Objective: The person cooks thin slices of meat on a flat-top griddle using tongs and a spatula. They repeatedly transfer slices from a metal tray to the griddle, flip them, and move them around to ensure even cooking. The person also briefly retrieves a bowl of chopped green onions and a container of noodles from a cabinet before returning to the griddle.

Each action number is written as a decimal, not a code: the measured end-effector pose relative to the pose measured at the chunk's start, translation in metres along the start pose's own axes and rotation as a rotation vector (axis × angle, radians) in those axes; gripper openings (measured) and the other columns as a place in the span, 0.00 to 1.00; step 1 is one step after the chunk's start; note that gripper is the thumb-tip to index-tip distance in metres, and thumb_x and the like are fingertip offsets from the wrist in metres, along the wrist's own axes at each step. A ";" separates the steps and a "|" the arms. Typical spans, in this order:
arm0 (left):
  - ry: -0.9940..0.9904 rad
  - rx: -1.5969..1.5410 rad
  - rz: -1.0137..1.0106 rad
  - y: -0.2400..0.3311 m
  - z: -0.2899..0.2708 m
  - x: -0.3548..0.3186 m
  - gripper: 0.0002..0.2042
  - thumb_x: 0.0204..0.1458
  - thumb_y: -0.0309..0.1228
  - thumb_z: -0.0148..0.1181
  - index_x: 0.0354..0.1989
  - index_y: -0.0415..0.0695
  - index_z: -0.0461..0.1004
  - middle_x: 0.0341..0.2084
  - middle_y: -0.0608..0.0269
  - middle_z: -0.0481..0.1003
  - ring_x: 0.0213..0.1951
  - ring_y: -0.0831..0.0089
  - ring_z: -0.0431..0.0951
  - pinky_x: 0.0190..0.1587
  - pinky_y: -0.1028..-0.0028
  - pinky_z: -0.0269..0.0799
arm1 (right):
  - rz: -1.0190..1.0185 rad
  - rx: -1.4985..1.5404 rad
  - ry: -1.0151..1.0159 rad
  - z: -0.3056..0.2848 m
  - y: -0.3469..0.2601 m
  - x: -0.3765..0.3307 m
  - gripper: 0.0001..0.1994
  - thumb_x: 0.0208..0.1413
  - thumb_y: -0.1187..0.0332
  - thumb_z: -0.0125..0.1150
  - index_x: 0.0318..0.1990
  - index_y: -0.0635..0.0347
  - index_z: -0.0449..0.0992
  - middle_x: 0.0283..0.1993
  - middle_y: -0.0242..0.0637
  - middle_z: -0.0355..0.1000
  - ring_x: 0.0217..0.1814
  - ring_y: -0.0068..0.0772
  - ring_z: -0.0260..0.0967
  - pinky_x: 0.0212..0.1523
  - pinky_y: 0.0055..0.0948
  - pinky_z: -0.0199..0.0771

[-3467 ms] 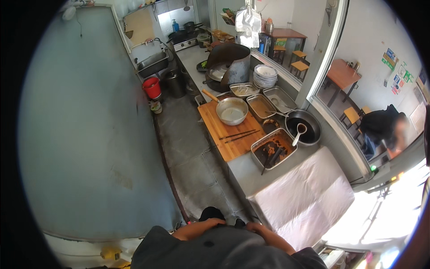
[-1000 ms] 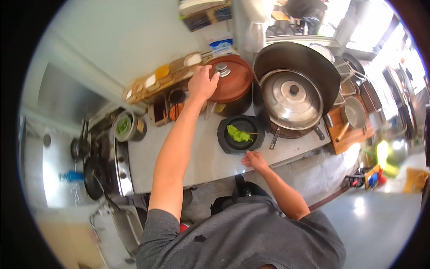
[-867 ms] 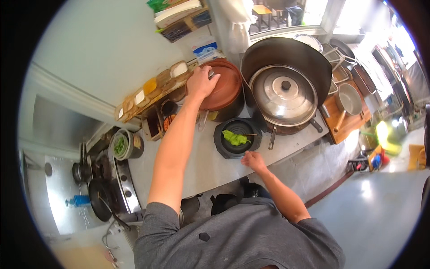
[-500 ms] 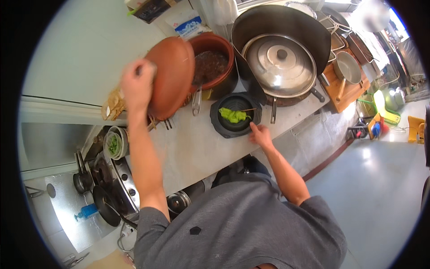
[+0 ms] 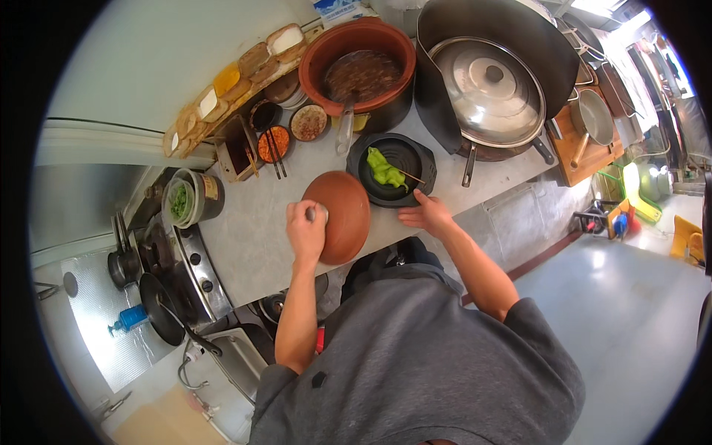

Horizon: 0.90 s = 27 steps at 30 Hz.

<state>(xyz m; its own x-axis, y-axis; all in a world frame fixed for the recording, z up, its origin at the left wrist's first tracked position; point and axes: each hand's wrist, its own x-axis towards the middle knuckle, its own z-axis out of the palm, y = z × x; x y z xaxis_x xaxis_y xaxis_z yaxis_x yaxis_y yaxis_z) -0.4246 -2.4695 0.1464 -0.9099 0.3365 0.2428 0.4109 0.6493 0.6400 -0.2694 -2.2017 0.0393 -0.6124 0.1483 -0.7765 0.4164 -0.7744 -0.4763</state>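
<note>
A terracotta lid (image 5: pixel 346 222) is in my left hand (image 5: pixel 305 231), whose fingers close round its pale knob. The lid is tilted over the counter's front edge. My right hand (image 5: pixel 428 213) has its fingers stretched out beside the near rim of a black bowl (image 5: pixel 409 145); its thumb is at the rim, and I cannot tell whether it touches. Green peppers (image 5: pixel 386 170) on a thin wooden skewer lie in the bowl. Behind it stands an uncovered terracotta pot (image 5: pixel 315 72) with dark brown liquid (image 5: pixel 363 74) and a ladle handle (image 5: pixel 345 133) leaning over its rim.
A large pan with a metal lid (image 5: pixel 482 93) stands at the right behind a dark curved shield (image 5: pixel 512 22). Seasoning bowls (image 5: pixel 309 123), chopsticks (image 5: pixel 276 156) and a tub of chopped greens (image 5: pixel 179 200) are at the left. A stove (image 5: pixel 200 267) adjoins the counter.
My left hand has brought the terracotta lid from beside the pot down toward me, left of the black bowl. My right hand has stayed near the bowl's rim, its fingers now straighter.
</note>
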 end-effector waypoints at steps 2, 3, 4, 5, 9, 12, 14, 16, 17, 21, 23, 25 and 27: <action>-0.024 0.029 -0.016 -0.004 0.027 0.008 0.06 0.57 0.31 0.63 0.36 0.41 0.77 0.34 0.53 0.74 0.35 0.54 0.76 0.39 0.59 0.74 | -0.004 0.071 0.003 0.009 0.008 -0.001 0.31 0.73 0.52 0.50 0.60 0.82 0.59 0.51 0.71 0.74 0.47 0.58 0.81 0.46 0.45 0.86; -0.035 0.052 -0.024 -0.005 0.038 0.011 0.07 0.58 0.32 0.62 0.37 0.41 0.76 0.35 0.53 0.74 0.36 0.53 0.77 0.39 0.58 0.74 | -0.009 0.108 0.004 0.014 0.011 -0.002 0.32 0.73 0.52 0.48 0.61 0.83 0.58 0.53 0.72 0.74 0.48 0.60 0.80 0.48 0.46 0.85; -0.044 0.074 -0.030 -0.009 0.048 0.014 0.07 0.58 0.33 0.62 0.38 0.41 0.76 0.36 0.52 0.74 0.36 0.52 0.77 0.39 0.57 0.75 | -0.024 0.127 0.030 0.018 0.012 -0.001 0.32 0.74 0.52 0.47 0.61 0.83 0.57 0.52 0.72 0.74 0.49 0.60 0.80 0.49 0.47 0.85; -0.058 0.085 -0.044 -0.011 0.056 0.016 0.08 0.60 0.35 0.60 0.39 0.42 0.76 0.38 0.52 0.73 0.37 0.48 0.78 0.41 0.54 0.75 | -0.040 0.149 0.060 0.021 0.014 -0.002 0.31 0.74 0.52 0.47 0.61 0.83 0.57 0.52 0.72 0.74 0.49 0.61 0.80 0.49 0.47 0.85; -0.096 0.107 -0.060 -0.009 0.068 0.026 0.08 0.60 0.35 0.60 0.40 0.43 0.75 0.39 0.52 0.73 0.37 0.48 0.78 0.40 0.53 0.76 | -0.016 0.225 0.065 0.020 0.011 -0.010 0.29 0.74 0.54 0.46 0.61 0.81 0.59 0.52 0.70 0.75 0.50 0.60 0.80 0.50 0.47 0.85; -0.066 0.121 -0.021 -0.011 0.069 0.031 0.08 0.60 0.35 0.60 0.40 0.44 0.75 0.40 0.53 0.73 0.38 0.49 0.78 0.40 0.54 0.76 | -0.018 0.058 -0.006 0.004 0.013 -0.014 0.26 0.74 0.55 0.47 0.59 0.78 0.65 0.49 0.61 0.78 0.47 0.52 0.81 0.48 0.43 0.85; -0.009 0.132 0.059 -0.020 0.072 0.035 0.08 0.61 0.36 0.60 0.40 0.45 0.75 0.40 0.53 0.72 0.36 0.51 0.79 0.39 0.56 0.76 | -0.030 -0.147 -0.009 0.000 0.013 -0.030 0.24 0.73 0.56 0.49 0.56 0.75 0.70 0.46 0.55 0.79 0.43 0.45 0.81 0.45 0.39 0.85; -0.038 0.131 -0.034 -0.020 0.069 0.035 0.08 0.59 0.35 0.62 0.41 0.45 0.75 0.41 0.53 0.73 0.41 0.50 0.78 0.43 0.54 0.75 | -0.055 -0.280 -0.009 0.003 0.012 -0.051 0.21 0.72 0.57 0.51 0.54 0.73 0.73 0.43 0.50 0.80 0.40 0.40 0.81 0.43 0.35 0.84; -0.049 0.137 -0.088 -0.021 0.064 0.034 0.09 0.59 0.35 0.62 0.41 0.45 0.76 0.42 0.53 0.73 0.44 0.50 0.77 0.45 0.54 0.75 | -0.071 -0.307 -0.018 0.010 0.011 -0.063 0.20 0.71 0.58 0.52 0.53 0.72 0.74 0.42 0.48 0.80 0.39 0.38 0.81 0.42 0.34 0.84; 0.010 0.078 0.007 -0.036 0.067 0.037 0.12 0.57 0.37 0.65 0.45 0.47 0.77 0.45 0.54 0.73 0.44 0.50 0.77 0.46 0.53 0.74 | -0.155 -0.385 -0.051 0.044 0.009 -0.084 0.17 0.71 0.61 0.53 0.53 0.69 0.74 0.40 0.46 0.80 0.37 0.34 0.80 0.40 0.30 0.83; -0.091 0.052 -0.055 -0.036 0.058 0.040 0.15 0.58 0.38 0.64 0.50 0.46 0.77 0.46 0.52 0.72 0.44 0.48 0.78 0.47 0.54 0.76 | -0.229 -0.425 -0.071 0.064 0.014 -0.082 0.17 0.71 0.62 0.53 0.53 0.69 0.75 0.40 0.46 0.80 0.36 0.33 0.80 0.39 0.29 0.83; -0.155 -0.040 -0.039 -0.035 0.048 0.041 0.18 0.57 0.38 0.64 0.54 0.45 0.75 0.48 0.50 0.72 0.45 0.47 0.78 0.48 0.55 0.76 | -0.293 -0.478 -0.053 0.086 0.017 -0.084 0.16 0.72 0.62 0.53 0.52 0.69 0.75 0.40 0.44 0.80 0.36 0.30 0.80 0.38 0.28 0.82; -0.086 -0.058 0.112 -0.056 0.040 0.037 0.23 0.57 0.37 0.63 0.60 0.43 0.71 0.52 0.47 0.72 0.46 0.47 0.79 0.50 0.55 0.76 | -0.330 -0.524 -0.134 0.114 0.029 -0.072 0.16 0.72 0.61 0.54 0.51 0.69 0.75 0.39 0.43 0.80 0.36 0.29 0.79 0.37 0.27 0.81</action>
<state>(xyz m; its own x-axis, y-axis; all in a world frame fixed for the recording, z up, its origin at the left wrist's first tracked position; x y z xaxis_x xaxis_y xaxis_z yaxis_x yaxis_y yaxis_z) -0.4787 -2.4664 0.0898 -0.8493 0.4633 0.2532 0.5031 0.5650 0.6540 -0.2894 -2.3053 0.1286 -0.8297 0.2229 -0.5117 0.4441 -0.2919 -0.8471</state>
